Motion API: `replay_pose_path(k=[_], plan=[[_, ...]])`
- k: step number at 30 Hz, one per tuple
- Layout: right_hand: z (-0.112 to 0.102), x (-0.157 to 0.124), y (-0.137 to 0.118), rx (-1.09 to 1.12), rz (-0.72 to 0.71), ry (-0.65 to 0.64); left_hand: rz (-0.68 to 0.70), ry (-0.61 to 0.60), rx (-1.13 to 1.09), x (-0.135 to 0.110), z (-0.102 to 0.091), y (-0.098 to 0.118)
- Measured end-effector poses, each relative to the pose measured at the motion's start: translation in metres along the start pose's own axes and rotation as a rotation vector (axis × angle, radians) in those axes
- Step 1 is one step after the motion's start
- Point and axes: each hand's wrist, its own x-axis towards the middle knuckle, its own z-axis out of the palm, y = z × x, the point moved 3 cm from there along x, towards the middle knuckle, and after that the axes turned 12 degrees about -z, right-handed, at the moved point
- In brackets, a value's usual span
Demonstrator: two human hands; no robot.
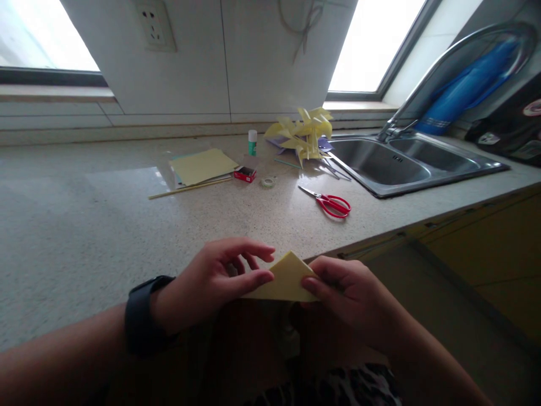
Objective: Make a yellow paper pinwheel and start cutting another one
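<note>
A piece of yellow paper [285,278], folded to a point at the top, is held up in front of me, just off the counter's front edge. My right hand [344,285] pinches its right side between thumb and fingers. On the other side, my left hand [228,268] has its thumb tip against the paper's left slope, with the index finger raised and a gap between the two. Beyond the hands, a pair of scissors with red handles [333,205] lies on the counter, its blades pointing left.
Yellow paper sheets [203,166] lie by a thin stick [186,189], a small red box [245,173], a tape roll [267,182] and an upright glue stick [252,143]. Yellow and purple pinwheels [306,135] are heaped beside the steel sink [380,190] at right.
</note>
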Motion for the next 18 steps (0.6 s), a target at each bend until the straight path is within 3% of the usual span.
replay_pose_path(k=[6,14,18], plan=[[0.011,0.006,-0.013,-0.109,-0.082,-0.105,0.025,-0.017,0.031,-0.003,0.002,0.002],[0.007,0.010,-0.005,-0.058,0.019,0.046,-0.067,-0.012,-0.152,0.000,0.001,-0.005],[0.006,0.013,-0.005,0.018,0.027,0.059,-0.076,-0.018,-0.162,0.001,0.001,-0.004]])
